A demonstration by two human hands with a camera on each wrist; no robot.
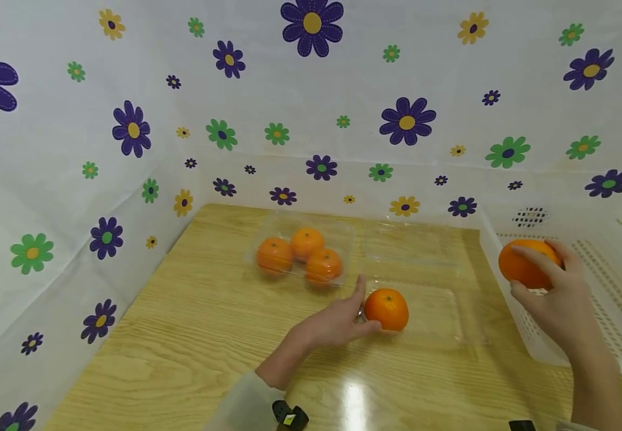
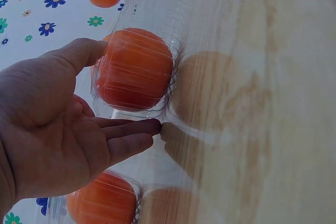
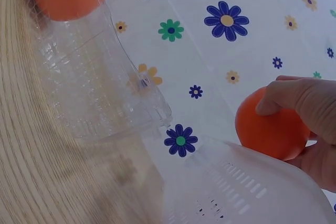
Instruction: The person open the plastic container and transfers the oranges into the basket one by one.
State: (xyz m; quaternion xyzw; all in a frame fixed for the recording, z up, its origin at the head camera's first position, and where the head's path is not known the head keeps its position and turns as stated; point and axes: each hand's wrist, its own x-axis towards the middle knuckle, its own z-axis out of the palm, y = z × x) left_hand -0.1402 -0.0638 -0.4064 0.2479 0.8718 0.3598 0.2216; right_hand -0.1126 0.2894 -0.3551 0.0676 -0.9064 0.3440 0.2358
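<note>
My right hand (image 1: 564,293) grips an orange (image 1: 528,263) between thumb and fingers, above the left rim of the white plastic basket (image 1: 515,317). A clear plastic clamshell box (image 1: 434,299) lies with its lid (image 1: 407,242) folded back on the wooden table. One orange (image 1: 387,309) sits in the box's left end. There my left hand (image 1: 337,317) rests against the box, its thumb at the near rim and its fingers stretched out along the end wall. In the left wrist view, the left hand's fingers (image 2: 131,140) look straight and its palm faces the box.
To the left of the open box, a second clear box (image 1: 259,239) contains three oranges (image 1: 308,243). The basket with slotted walls stands at the table's right side. White cloth (image 1: 343,84) printed with flowers hangs behind and to the left of the wooden table (image 1: 197,335).
</note>
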